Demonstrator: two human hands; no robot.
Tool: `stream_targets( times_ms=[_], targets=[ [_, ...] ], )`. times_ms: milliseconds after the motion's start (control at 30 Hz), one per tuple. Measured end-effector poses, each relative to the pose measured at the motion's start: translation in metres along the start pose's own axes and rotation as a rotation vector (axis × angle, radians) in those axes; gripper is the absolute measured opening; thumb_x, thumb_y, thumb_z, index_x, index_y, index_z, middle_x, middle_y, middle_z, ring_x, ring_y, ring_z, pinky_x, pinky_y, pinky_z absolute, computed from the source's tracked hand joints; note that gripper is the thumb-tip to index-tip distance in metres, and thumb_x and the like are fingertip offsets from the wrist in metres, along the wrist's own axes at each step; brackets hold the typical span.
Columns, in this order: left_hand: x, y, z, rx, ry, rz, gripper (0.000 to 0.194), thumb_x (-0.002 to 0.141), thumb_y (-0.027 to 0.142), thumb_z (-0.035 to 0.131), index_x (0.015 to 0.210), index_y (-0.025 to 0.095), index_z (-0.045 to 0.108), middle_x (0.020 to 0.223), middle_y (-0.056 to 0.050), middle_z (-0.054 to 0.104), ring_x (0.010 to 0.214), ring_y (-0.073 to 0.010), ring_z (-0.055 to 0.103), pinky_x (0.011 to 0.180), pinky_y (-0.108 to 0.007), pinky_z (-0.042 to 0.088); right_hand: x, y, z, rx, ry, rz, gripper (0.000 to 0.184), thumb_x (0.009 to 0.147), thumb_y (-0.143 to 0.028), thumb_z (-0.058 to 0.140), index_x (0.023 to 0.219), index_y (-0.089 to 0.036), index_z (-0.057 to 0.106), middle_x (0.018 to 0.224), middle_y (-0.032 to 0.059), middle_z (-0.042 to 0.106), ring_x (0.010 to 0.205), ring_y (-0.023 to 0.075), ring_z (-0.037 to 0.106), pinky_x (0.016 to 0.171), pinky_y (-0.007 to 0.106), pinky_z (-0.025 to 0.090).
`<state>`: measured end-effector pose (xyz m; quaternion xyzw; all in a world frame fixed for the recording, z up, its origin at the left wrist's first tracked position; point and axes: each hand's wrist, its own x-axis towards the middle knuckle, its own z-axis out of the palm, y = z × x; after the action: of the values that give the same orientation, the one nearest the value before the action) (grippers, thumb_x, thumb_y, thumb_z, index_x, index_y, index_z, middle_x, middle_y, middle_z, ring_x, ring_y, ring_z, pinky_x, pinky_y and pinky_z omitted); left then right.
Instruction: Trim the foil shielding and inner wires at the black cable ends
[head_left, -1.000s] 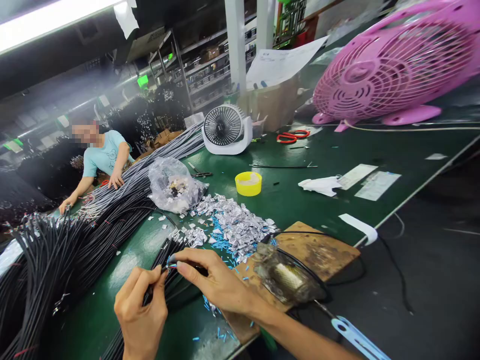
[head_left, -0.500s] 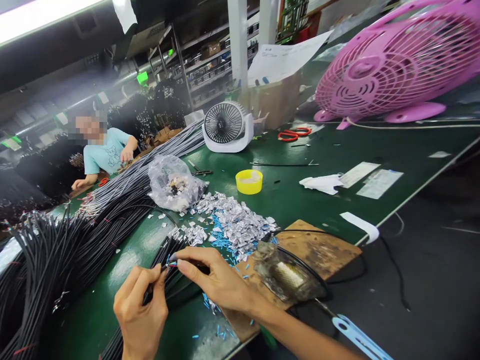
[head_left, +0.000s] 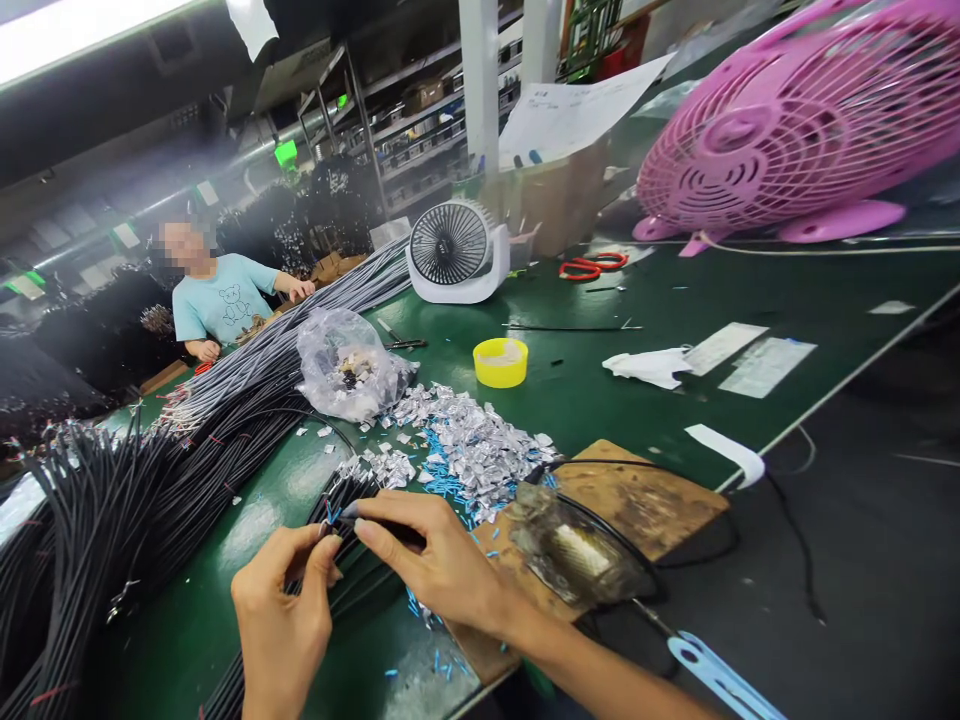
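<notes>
The two hands work close together on the near side of the foil pile [head_left: 487, 440], a little to its left. The left hand [head_left: 289, 610] has thumb and forefinger pinched on the end of a black cable [head_left: 327, 529], its other fingers curled in. Thin blue wires [head_left: 332, 513] stick up from that end, just above the pinch. The right hand [head_left: 439, 560] comes in from the other side, thumb and forefinger nearly meeting beside the wires – I cannot tell whether they grip anything.

On the green bench [head_left: 675, 310], blue bits [head_left: 442, 482] lie mixed into the foil pile along its near left side. A clear plastic bag [head_left: 349, 375] of scraps sits just to the pile's left, and beyond that lie thick bundles of grey cables [head_left: 360, 285]. A yellow dish [head_left: 500, 370] stands just past the pile; a small white fan [head_left: 454, 255] is farther back. Right of the pile, on the near side, a wooden board [head_left: 637, 495] carries a grimy metal piece [head_left: 581, 550]. A co-worker [head_left: 229, 300] in a light blue shirt is well beyond the pile, to the left.
</notes>
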<state>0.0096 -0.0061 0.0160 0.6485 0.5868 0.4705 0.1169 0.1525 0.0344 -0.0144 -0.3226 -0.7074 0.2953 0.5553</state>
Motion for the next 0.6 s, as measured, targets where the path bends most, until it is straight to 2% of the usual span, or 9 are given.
stream_targets(
  times_ms=[133,333,433,500,600],
  targets=[
    [0.004,0.0,-0.006,-0.014,-0.105,-0.036,0.022,0.081,0.032,0.054,0.071,0.016,0.065,0.052,0.001,0.056,0.046,-0.0103,0.051,0.045,-0.021,0.04,-0.002,0.001,0.001,-0.012,0.023,-0.018,0.031,0.09,-0.033,0.047,0.074,-0.018,0.069,0.068,0.004,0.066,0.06,0.0141,0.058,0.058,0.024,0.045],
    [0.005,-0.006,-0.012,-0.088,-0.261,-0.108,0.036,0.088,0.041,0.047,0.072,0.012,0.062,0.047,0.005,0.046,0.037,-0.0042,0.04,0.036,-0.017,0.029,0.0,0.002,-0.001,0.075,0.003,-0.013,0.032,0.089,-0.033,0.047,0.071,-0.017,0.068,0.065,0.0031,0.065,0.059,0.0141,0.057,0.056,0.024,0.044],
    [0.006,-0.009,-0.011,-0.109,-0.268,-0.119,0.033,0.087,0.04,0.049,0.075,0.011,0.06,0.05,0.006,0.048,0.039,-0.0038,0.042,0.037,-0.016,0.033,0.002,0.002,-0.003,0.154,0.038,0.044,0.03,0.089,-0.035,0.047,0.076,-0.016,0.066,0.069,0.0032,0.065,0.06,0.0137,0.057,0.055,0.023,0.043],
    [0.005,-0.008,-0.009,-0.11,-0.251,-0.111,0.027,0.084,0.037,0.055,0.074,0.012,0.061,0.052,0.005,0.051,0.043,-0.0054,0.047,0.041,-0.018,0.038,0.003,0.001,-0.003,0.156,0.027,0.08,0.031,0.086,-0.041,0.05,0.076,-0.015,0.063,0.064,0.0018,0.061,0.054,0.012,0.051,0.049,0.021,0.039],
    [0.004,-0.004,-0.006,-0.101,-0.221,-0.087,0.017,0.077,0.029,0.062,0.07,0.014,0.064,0.058,0.001,0.058,0.051,-0.0089,0.053,0.048,-0.019,0.041,0.005,0.0,-0.002,0.064,-0.011,0.019,0.034,0.087,-0.043,0.049,0.067,-0.015,0.057,0.058,-0.0002,0.052,0.051,0.0109,0.043,0.046,0.021,0.032]
  ],
)
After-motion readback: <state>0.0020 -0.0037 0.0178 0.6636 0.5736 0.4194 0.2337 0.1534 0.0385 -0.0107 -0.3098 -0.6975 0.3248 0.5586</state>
